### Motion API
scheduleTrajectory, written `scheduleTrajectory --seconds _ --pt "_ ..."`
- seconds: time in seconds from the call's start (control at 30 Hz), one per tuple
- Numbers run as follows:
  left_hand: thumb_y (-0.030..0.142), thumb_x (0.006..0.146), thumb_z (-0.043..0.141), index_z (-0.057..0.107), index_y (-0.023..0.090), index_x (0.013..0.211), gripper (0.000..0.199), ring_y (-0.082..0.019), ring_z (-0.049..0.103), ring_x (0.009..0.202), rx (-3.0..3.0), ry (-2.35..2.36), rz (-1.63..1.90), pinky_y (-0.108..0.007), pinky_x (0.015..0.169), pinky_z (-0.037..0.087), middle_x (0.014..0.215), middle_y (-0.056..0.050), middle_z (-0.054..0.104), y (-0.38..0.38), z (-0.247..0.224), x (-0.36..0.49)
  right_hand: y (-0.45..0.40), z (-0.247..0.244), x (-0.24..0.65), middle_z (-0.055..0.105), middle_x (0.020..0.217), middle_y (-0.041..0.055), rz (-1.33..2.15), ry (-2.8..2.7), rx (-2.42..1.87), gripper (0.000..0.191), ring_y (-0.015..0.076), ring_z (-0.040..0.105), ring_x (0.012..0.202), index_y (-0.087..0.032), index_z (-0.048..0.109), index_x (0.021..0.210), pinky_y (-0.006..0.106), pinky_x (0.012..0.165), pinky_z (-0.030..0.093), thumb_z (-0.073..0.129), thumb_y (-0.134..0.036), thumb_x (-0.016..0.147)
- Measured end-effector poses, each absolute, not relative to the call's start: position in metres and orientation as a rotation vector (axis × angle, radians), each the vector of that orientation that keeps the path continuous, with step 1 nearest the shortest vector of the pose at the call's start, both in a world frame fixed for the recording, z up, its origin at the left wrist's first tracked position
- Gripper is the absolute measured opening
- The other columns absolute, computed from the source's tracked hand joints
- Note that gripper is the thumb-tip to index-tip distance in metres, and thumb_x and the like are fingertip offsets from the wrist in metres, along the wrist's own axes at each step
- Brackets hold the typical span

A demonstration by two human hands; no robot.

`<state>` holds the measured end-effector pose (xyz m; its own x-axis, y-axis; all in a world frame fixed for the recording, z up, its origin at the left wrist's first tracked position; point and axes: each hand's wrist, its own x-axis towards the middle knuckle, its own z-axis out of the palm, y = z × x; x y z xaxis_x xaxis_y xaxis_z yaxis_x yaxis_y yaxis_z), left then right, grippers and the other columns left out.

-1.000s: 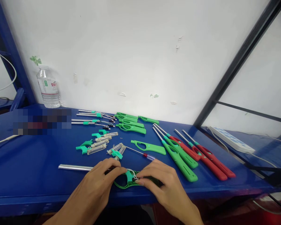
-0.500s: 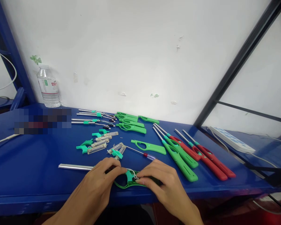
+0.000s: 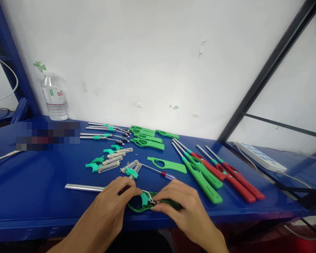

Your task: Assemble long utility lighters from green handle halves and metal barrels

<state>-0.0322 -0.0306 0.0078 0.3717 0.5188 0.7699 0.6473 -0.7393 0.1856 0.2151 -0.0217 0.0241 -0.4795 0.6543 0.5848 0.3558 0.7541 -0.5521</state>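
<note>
Near the front edge lies an open green half shell of a long-nosed lighter (image 3: 137, 208), with a teal trigger (image 3: 144, 199) in it and a metal tube (image 3: 84, 187) reaching left. My left hand (image 3: 114, 200) is closed on its neck, thumb and fingers over the joint of tube and shell. Thumb and fingertips of my right hand (image 3: 183, 205) pinch a small dark part at the end of a looped white wire (image 3: 149, 194), inside the shell. The fingers partly cover that part. Just beyond lies a screwdriver (image 3: 168, 175) with a clear purple handle.
Behind are teal triggers with clear tanks (image 3: 109, 167), metal tubes with wires (image 3: 96, 137) and green half shells (image 3: 149, 144). A single green half shell (image 3: 173, 166) lies closer. Assembled green lighters (image 3: 204, 186) and red lighters (image 3: 242, 182) lie right. A water bottle (image 3: 54, 98) stands back left.
The lighter has shifted very slightly left. My right thumb and fingertips have moved a little on the dark part, and more of it shows. My left hand keeps its grip.
</note>
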Motion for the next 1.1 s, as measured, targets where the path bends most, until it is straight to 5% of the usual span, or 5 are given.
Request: scheduleTrajectory --seconds 1.1 --pt "-0.007 0.100 0.038 0.069 0.026 0.118 0.048 -0.012 0.072 0.088 -2.546 -1.092 -1.289 -0.020 0.078 0.056 0.104 0.000 0.069 -0.0356 0.0118 -0.0324 -0.0241 0.0227 0.2166 0.080 0.093 -0.0039 0.466 -2.113 -0.885 0.010 0.0164 0.070 0.084 -0.025 0.076 0.097 0.029 0.082 0.049 0.075 -0.026 0.107"
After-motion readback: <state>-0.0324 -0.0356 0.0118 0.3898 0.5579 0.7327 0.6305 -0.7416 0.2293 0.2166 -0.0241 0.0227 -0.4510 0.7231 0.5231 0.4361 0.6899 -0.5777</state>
